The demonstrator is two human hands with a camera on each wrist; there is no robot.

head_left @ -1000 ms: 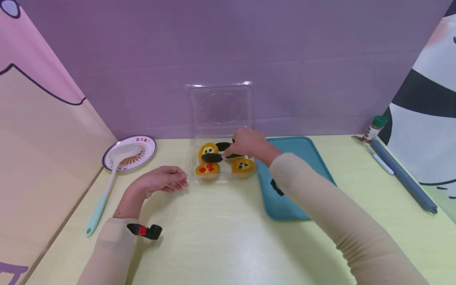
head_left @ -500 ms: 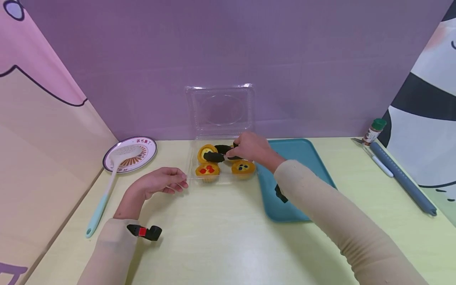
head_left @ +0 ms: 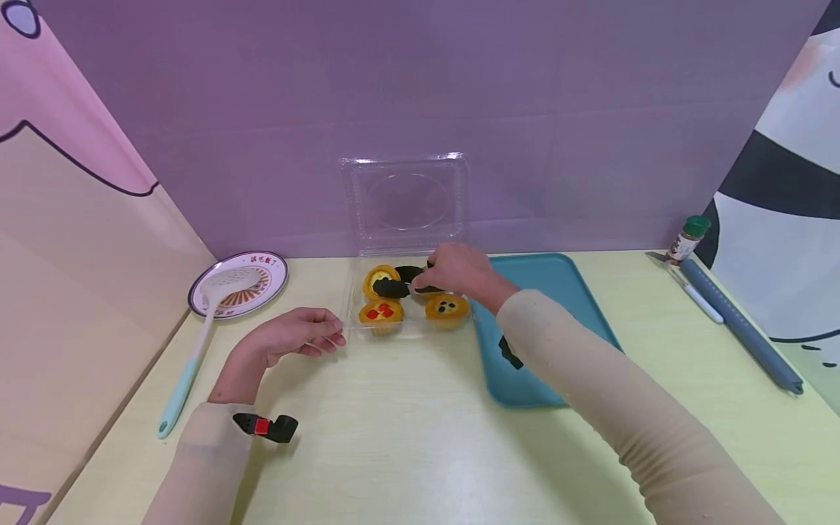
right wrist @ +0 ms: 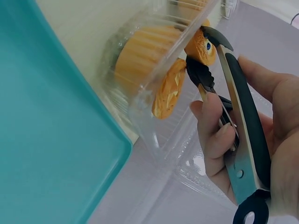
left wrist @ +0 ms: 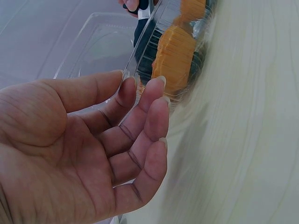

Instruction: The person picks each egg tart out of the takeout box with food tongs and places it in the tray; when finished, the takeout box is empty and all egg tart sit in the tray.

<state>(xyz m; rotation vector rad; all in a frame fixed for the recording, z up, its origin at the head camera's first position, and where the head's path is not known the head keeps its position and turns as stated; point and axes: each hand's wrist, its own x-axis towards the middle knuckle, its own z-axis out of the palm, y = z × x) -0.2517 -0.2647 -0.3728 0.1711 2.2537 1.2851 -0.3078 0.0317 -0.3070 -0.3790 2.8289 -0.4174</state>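
Head view bright and even, soft light apparently from above; pale glare patch on the surface (head_left: 420, 467), soft-edged shadows by left sleeve (head_left: 203, 459) and right sleeve (head_left: 610, 394). Raised lid of the clear container (head_left: 410, 237) throws white glints along its top edge. Wide-lens look, side walls lean outward; jar (head_left: 687, 242) label too small to read. Left wrist view dimmer, cool grey cast, left hand (left wrist: 84, 149) reasonably crisp. Right wrist also cool; white specular spots on the plastic, muted sheen on the tongs (right wrist: 247, 116).
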